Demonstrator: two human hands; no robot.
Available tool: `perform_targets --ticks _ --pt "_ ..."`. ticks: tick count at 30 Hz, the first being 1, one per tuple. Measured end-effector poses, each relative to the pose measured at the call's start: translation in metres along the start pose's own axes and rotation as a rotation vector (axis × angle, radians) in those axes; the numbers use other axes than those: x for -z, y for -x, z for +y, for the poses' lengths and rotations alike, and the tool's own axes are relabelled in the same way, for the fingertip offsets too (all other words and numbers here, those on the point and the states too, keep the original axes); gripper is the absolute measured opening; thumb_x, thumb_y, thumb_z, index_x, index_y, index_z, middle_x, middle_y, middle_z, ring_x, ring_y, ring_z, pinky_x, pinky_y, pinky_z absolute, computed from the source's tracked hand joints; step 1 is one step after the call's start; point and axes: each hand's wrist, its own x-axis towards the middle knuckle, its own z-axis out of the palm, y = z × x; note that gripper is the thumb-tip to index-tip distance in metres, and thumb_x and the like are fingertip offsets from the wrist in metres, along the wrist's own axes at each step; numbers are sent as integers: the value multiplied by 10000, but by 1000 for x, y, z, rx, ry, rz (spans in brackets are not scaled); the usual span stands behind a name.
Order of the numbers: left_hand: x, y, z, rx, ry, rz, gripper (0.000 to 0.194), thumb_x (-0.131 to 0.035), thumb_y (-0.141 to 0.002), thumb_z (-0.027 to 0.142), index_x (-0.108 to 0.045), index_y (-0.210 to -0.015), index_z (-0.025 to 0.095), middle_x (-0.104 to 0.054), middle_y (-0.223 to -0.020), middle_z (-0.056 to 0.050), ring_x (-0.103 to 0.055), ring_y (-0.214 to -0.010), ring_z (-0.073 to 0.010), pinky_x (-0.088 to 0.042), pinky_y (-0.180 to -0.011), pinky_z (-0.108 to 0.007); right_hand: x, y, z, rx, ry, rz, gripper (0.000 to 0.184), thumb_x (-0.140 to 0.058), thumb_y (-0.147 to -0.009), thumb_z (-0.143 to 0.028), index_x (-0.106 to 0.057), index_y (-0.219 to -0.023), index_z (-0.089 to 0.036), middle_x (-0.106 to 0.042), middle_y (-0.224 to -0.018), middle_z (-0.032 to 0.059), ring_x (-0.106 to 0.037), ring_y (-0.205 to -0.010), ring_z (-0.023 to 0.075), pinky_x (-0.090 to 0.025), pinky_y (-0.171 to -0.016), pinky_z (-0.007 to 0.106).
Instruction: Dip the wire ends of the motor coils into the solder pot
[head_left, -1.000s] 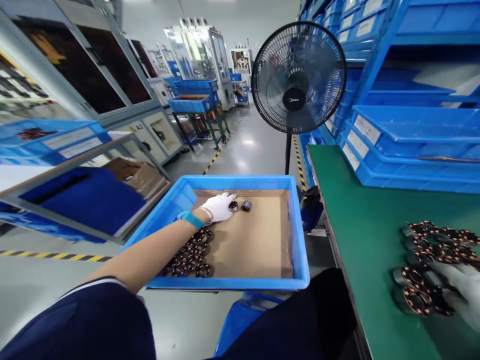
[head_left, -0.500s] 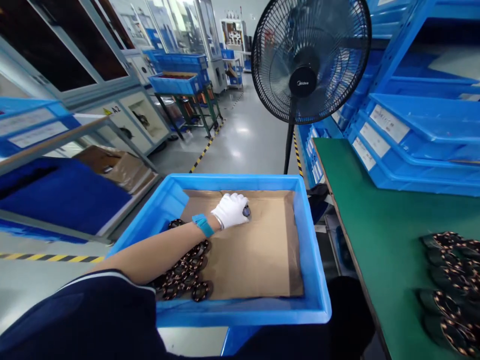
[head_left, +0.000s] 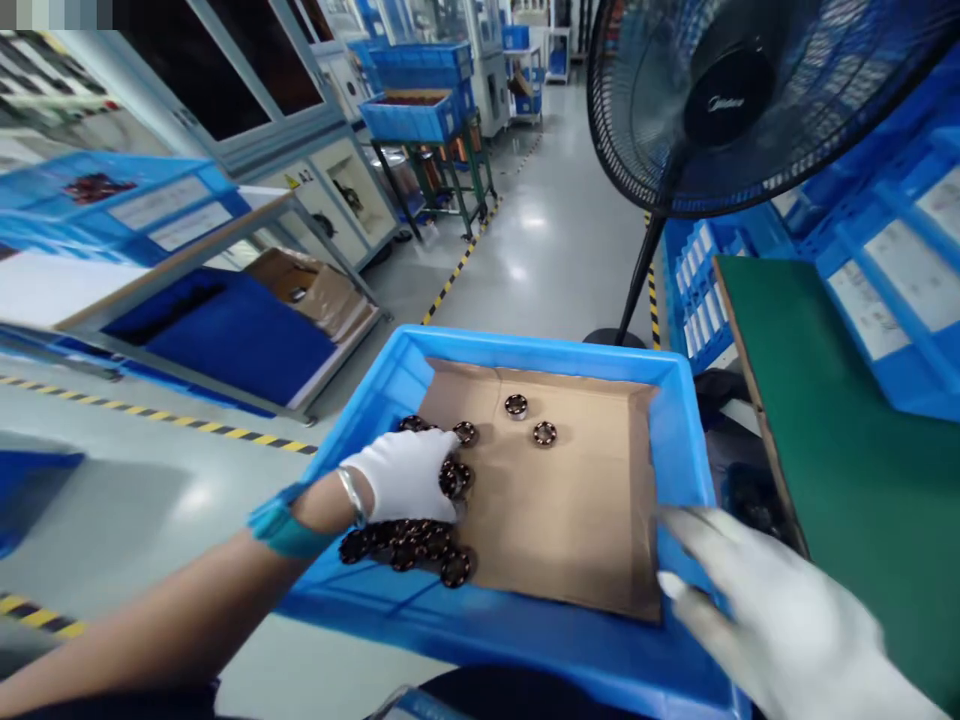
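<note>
My left hand (head_left: pixel 409 475), in a white glove, is over the left side of the blue bin (head_left: pixel 555 345). Its thumb and fingers close around a dark ring-shaped motor stator (head_left: pixel 453 478) with copper windings. More stators (head_left: pixel 405 548) cluster beneath and in front of that hand, partly hidden by it. Farther right on the brown cardboard liner (head_left: pixel 562 520), two single stators (head_left: pixel 516 406) stand apart. My right hand (head_left: pixel 780 600), also gloved and blurred by motion, hangs at the bin's right wall. Its thumb and fingers are apart, with nothing visible between them.
A green worktable (head_left: pixel 795 370) runs along the right, with labelled blue crates (head_left: pixel 877 300) on it. A black standing fan (head_left: pixel 724 100) rises beyond the bin. At left is a rack (head_left: pixel 300 300) with a blue crate (head_left: pixel 112 200) on top.
My left hand has moved from the far middle of the bin to the left cluster, leaving two stators standing on the cardboard. My right hand has come from the worktable to the bin.
</note>
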Motion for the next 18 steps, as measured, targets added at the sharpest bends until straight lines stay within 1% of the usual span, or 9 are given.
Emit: perform_targets --ticks 1,2,4,7,9,10,13,15,18 --pt "-7 6 4 -9 -13 4 403 -690 -606 518 -613 -901 254 -654 -921 -106 -642 -803 -337 -469 -661 -414 -10 -20 -16 93 -15 -86 352 -491 -863 -354 -583 -1198 -295 -667 -1033 38 -654 -814 207 -511 -619 306" --pt "-13 9 7 -18 -18 15 305 -652 -660 451 -613 -880 243 -652 -941 -112 -644 -801 -325 -471 -665 -413 -19 -39 -31 143 -24 -181 350 -479 -874 -312 -573 -1209 -274 -664 -1027 41 -651 -827 204 -512 -667 310" --pt "-21 11 7 -37 22 55 196 -595 -711 354 -615 -860 228 -652 -958 -110 -645 -826 -306 -480 -706 -412 -33 -71 -53 170 -19 -319 329 -499 -874 -291 -577 -1189 -237 -660 -1013 50 -650 -836 210 -503 -696 316" --pt "-21 9 0 -43 235 164 277 -625 -696 350 -618 -944 228 -661 -940 -81 -635 -882 -294 -492 -789 -412 -46 -100 -69 135 18 -445 319 -534 -866 -318 -576 -1162 -206 -649 -1036 65 -646 -870 225 -489 -705 315" --pt "-18 8 -2 -76 481 195 413 -664 -665 343 -598 -1053 221 -665 -938 -64 -636 -878 -274 -508 -799 -399 -53 -109 -72 123 46 -486 319 -529 -865 -329 -569 -1154 -201 -641 -1058 71 -644 -878 230 -483 -699 317" --pt "-17 7 0 -111 610 177 459 -674 -657 330 -582 -1092 214 -665 -942 -59 -639 -870 -258 -518 -796 -387 -57 -113 -72 117 59 -501 320 -524 -862 -335 -567 -1150 -201 -637 -1068 73 -645 -875 234 -483 -692 321" --pt "-15 3 9 -223 909 33 432 -661 -674 284 -550 -1080 189 -657 -924 -47 -643 -838 -206 -538 -772 -349 -70 -121 -72 101 79 -529 373 -504 -853 -369 -544 -1188 -211 -620 -1106 81 -644 -877 254 -490 -675 340" --pt "-17 0 16 -252 1010 -24 381 -651 -675 255 -525 -1028 183 -635 -890 -33 -632 -809 -176 -540 -737 -324 -80 -127 -71 90 80 -529 435 -495 -844 -397 -512 -1242 -220 -610 -1117 84 -641 -879 270 -495 -662 354" --pt "-21 -3 22 -273 1072 32 405 -635 -682 244 -491 -1055 177 -600 -910 -34 -605 -816 -148 -527 -744 -299 -92 -132 -69 83 92 -512 487 -499 -833 -401 -474 -1284 -218 -600 -1112 90 -634 -867 280 -500 -646 367"
